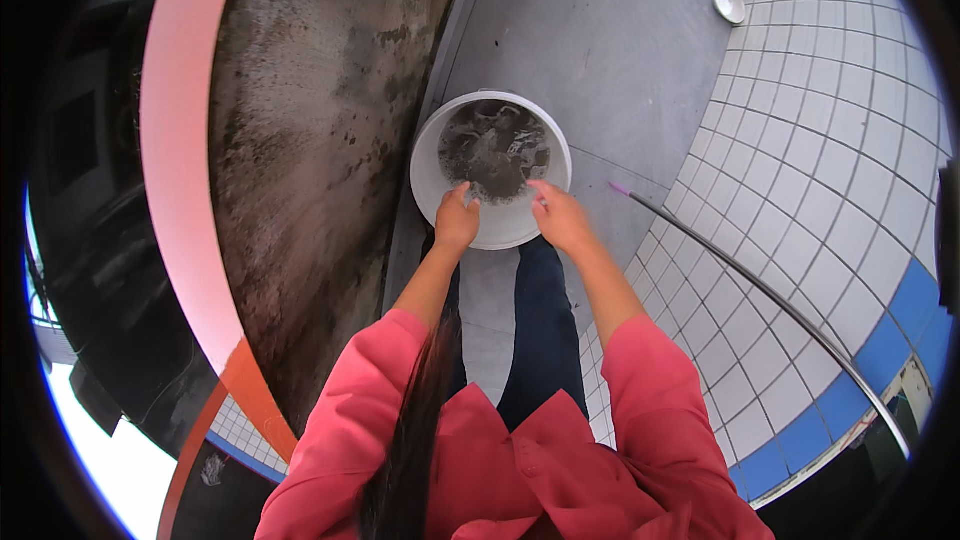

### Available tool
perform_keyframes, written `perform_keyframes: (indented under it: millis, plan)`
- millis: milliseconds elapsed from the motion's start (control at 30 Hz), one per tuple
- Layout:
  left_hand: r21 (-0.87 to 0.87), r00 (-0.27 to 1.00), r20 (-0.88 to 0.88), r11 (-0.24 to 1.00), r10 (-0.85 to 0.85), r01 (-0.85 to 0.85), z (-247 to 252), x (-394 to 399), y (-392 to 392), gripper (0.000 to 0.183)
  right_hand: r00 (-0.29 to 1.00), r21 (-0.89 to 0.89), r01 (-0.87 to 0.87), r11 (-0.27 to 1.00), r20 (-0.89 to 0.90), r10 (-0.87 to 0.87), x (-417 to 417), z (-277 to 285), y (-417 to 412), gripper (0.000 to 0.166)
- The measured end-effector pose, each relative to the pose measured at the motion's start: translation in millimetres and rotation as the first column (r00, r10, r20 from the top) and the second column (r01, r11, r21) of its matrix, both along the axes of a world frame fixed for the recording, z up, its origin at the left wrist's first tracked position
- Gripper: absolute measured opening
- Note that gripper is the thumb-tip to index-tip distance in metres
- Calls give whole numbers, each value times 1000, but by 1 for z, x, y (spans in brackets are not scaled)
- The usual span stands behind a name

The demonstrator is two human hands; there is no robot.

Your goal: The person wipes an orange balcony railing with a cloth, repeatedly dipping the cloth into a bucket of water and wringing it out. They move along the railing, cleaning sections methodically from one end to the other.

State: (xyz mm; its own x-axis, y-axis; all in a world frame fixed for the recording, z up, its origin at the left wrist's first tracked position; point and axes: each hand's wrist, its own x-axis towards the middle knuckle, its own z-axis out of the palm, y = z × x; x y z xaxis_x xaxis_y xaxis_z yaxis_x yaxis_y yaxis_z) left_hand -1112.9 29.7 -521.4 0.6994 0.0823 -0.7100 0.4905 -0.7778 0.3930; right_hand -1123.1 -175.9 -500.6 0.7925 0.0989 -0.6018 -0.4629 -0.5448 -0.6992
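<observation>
A white plastic bucket [517,231] stands on the grey floor before my legs. Dark, murky water [491,142] with ripples and some foam at its edge fills its lower part. My left hand [457,219] hovers over the near left side of the bucket, fingers apart and nothing visible in it. On the near right side is my right hand [558,216], also without anything in its grasp, thumb and fingers spread. Both hands appear above the water; whether either touches the bucket's rim I cannot tell.
To the left rises a stained concrete wall [322,127] with a pink-painted edge [180,127]. A white-tiled wall [810,165] with a blue tile band runs along the right. Against it leans a metal pole [757,281] with a purple tip. A small white bowl [728,4] lies farther off.
</observation>
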Motion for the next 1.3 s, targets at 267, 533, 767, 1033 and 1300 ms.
perform_keyframes:
  millis: [267, 533, 767, 1033, 1300]
  plan:
    - [-231, 888, -205, 861, 413, -454, -42, -27, 12, 65, 937, -339, -315, 886, -260, 234, 55, -170, 104, 76]
    - [-272, 627, -414, 568, 660, -777, -74, -9, -8, 80, 895, -227, -231, 946, -431, 116, 52, -262, 103, 52]
    - [-155, 132, -728, 25, 673, -988, -85, 23, 5, 84, 961, 204, 277, 939, -54, -271, 7, -100, 100, 50]
    - [-508, 255, -766, -312, 590, -803, -116, -30, 33, 52, 926, -61, 259, 964, 298, -230, 37, -47, 136, 41]
    - [-356, 434, -469, 285, 769, -890, -49, 38, 12, 25, 963, -450, -163, 878, 120, 241, 59, -150, 73, 55]
